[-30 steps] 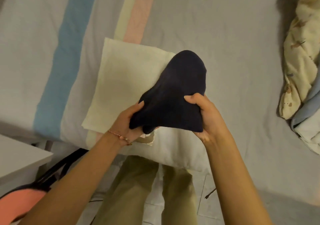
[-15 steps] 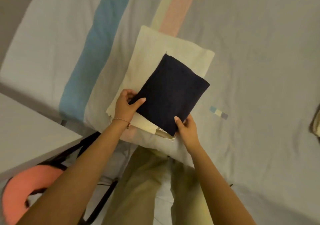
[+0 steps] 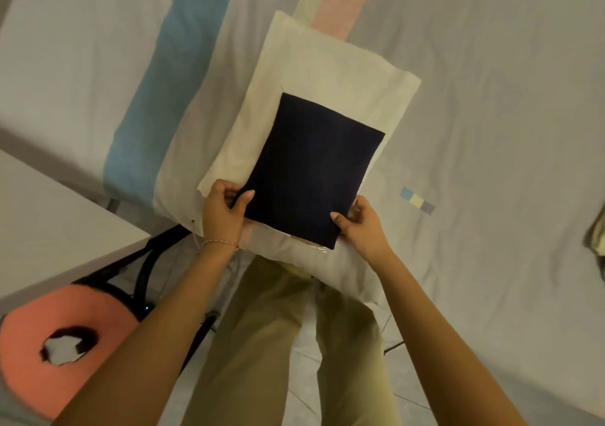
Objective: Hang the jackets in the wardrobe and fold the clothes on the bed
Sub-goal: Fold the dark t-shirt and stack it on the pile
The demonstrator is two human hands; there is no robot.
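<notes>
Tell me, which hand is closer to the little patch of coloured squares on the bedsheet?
Right. The right hand pinches a near corner of the dark folded cloth, just left of the patch; the left hand grips its other near corner, farther away.

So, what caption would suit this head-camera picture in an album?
Left hand and right hand pinch the near corners of a folded navy garment lying on a folded cream cloth on the bed.
</notes>
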